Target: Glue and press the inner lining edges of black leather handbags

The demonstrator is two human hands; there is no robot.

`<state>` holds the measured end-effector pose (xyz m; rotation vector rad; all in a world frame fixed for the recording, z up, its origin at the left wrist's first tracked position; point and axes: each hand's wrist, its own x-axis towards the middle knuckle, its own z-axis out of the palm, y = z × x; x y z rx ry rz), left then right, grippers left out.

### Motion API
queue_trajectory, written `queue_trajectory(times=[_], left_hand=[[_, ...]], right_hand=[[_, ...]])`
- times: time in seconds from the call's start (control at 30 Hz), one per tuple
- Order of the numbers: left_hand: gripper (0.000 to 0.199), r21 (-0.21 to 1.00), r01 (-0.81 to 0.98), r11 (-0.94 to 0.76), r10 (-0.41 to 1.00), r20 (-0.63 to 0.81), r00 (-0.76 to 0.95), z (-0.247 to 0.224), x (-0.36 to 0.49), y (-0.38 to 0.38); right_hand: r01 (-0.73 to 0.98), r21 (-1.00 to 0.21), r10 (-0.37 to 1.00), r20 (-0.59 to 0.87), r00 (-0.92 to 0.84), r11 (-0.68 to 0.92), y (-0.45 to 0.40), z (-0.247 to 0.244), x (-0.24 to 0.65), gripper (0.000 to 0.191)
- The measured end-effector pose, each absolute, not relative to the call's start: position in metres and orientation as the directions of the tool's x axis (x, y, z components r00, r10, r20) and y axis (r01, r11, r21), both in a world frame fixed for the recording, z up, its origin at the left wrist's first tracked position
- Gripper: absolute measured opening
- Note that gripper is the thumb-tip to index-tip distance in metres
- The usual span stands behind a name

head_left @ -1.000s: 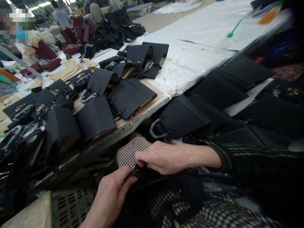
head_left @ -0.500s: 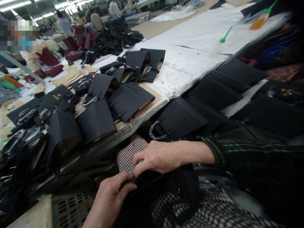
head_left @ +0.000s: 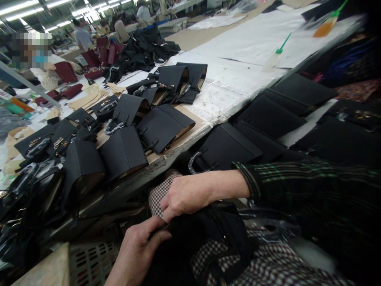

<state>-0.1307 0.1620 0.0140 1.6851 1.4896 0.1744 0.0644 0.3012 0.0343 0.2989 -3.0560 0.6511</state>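
A black handbag (head_left: 190,238) lies across my lap on checked cloth (head_left: 268,262). Its near parts are dark and hard to make out. My left hand (head_left: 141,242) pinches the bag's edge between thumb and fingers at its left end. Right beside it, my right hand (head_left: 187,196) is closed on the same edge, palm down, with its fingertips partly hidden. A plastic-wrapped handle (head_left: 268,226) shows to the right of the bag. Beyond my right wrist rests another black handbag (head_left: 226,147) with a wrapped handle.
Several black handbags (head_left: 122,153) stand along the worktable's edge, more on the right. Two green-nozzled bottles, one pale (head_left: 273,59) and one orange (head_left: 326,26), are on white sheeting (head_left: 232,43). A plastic crate (head_left: 92,260) sits at lower left. A person (head_left: 41,63) works across the table.
My right hand has shifted slightly left and down along the bag's edge, its fingers curled closer to my left hand. The left hand keeps its pinch. The view has tilted slightly.
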Motion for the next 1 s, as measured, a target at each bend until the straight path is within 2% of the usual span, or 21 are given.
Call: queue_trajectory(times=[0.2, 0.33, 0.43, 0.53, 0.73, 0.8, 0.9, 1.0], left_hand=[[0.021, 0.624, 0.775, 0.104, 0.882, -0.417, 0.218, 0.01, -0.13, 0.16], [0.022, 0.591, 0.799, 0.106, 0.915, -0.373, 0.154, 0.014, -0.125, 0.161], [0.023, 0.5, 0.865, 0.028, 0.935, -0.319, 0.154, 0.019, -0.119, 0.163], [0.021, 0.388, 0.921, -0.041, 0.947, -0.28, 0.16, 0.022, -0.113, 0.163], [0.022, 0.197, 0.973, -0.121, 0.923, -0.338, 0.183, 0.015, -0.11, 0.165], [0.023, 0.213, 0.966, -0.147, 0.915, -0.342, 0.215, 0.013, -0.111, 0.167], [0.022, 0.303, 0.937, -0.174, 0.905, -0.326, 0.274, 0.012, -0.113, 0.168], [0.022, 0.379, 0.907, -0.184, 0.901, -0.303, 0.31, 0.013, -0.116, 0.169]], right_hand=[[-0.161, -0.352, -0.166, 0.016, -0.986, 0.922, 0.298, 0.029, 0.063, 0.013], [-0.063, -0.405, -0.077, -0.019, -0.997, 0.912, 0.296, 0.027, 0.07, 0.012], [0.003, -0.47, -0.006, -0.016, -1.0, 0.883, 0.296, 0.023, 0.076, 0.015], [-0.018, -0.536, 0.004, 0.04, -0.999, 0.844, 0.297, 0.016, 0.081, 0.019], [-0.039, -0.632, 0.04, 0.11, -0.993, 0.774, 0.297, 0.011, 0.083, 0.017], [0.026, -0.658, 0.11, 0.088, -0.99, 0.753, 0.296, 0.012, 0.083, 0.016], [0.148, -0.692, 0.224, 0.021, -0.974, 0.707, 0.295, 0.015, 0.081, 0.027], [0.151, -0.706, 0.216, 0.004, -0.976, 0.692, 0.294, 0.014, 0.078, 0.032]])
